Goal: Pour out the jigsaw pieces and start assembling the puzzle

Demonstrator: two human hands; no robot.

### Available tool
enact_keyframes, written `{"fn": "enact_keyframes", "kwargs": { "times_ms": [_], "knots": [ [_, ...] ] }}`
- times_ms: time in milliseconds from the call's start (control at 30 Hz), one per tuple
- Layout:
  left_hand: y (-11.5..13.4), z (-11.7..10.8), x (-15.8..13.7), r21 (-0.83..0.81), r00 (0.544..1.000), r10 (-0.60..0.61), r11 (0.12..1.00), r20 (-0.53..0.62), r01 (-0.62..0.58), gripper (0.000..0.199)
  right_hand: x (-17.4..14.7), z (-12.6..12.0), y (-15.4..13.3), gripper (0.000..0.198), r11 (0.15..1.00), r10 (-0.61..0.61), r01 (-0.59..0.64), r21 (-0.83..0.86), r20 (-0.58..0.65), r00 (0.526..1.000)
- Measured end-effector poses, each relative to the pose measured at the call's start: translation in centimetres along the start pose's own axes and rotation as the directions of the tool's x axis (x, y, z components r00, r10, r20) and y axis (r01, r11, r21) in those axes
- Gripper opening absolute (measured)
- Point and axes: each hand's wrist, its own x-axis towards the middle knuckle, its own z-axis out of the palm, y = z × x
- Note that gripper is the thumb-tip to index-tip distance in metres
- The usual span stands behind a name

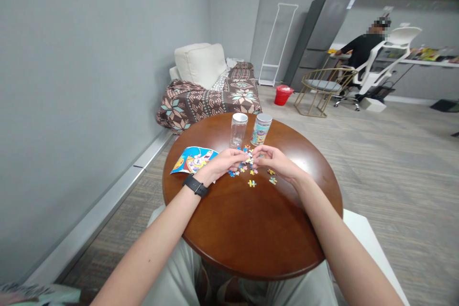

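Observation:
My left hand [229, 161], with a black watch at the wrist, is closed in a pinch over a scatter of small jigsaw puzzle pieces [244, 169]. A pale puzzle piece [250, 158] shows at its fingertips. Facing it from the right, my right hand [274, 160] has thumb and fingers curled together; what they hold is too small to make out. Nearer to me lie a yellow puzzle piece [252, 183] and a pale one [273, 180]. Beside my left hand, partly under it, is a blue picture sheet [193, 158] with cartoon figures.
On the round wooden table [247, 234], a clear jar [238, 130] and a printed can [261, 130] stand behind the pieces. Beyond are a covered sofa [211, 100], a red bin [283, 95] and a gold-framed chair [321, 87]. A person [362, 50] is at the far counter.

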Motion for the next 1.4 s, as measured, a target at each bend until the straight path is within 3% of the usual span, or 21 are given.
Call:
{"fn": "enact_keyframes", "kwargs": {
  "times_ms": [467,1100,1400],
  "knots": [
    [-0.05,0.06,-0.05,-0.006,0.999,0.021,1.000,0.029,-0.021,0.047,0.02,-0.30,-0.12,0.025,1.000,-0.015,0.017,0.021,-0.068,0.998],
    [-0.34,-0.10,0.15,-0.005,0.999,0.034,0.999,-0.025,-0.034,0.042,-0.27,-0.22,-0.38,0.032,1.000,-0.017,0.016,0.011,0.036,0.999],
    [-0.08,0.04,0.03,-0.020,0.999,0.049,0.999,0.024,-0.048,0.047,0.06,-0.33,0.12,0.033,0.999,0.001,0.000,-0.048,0.020,1.000]
  ]
}}
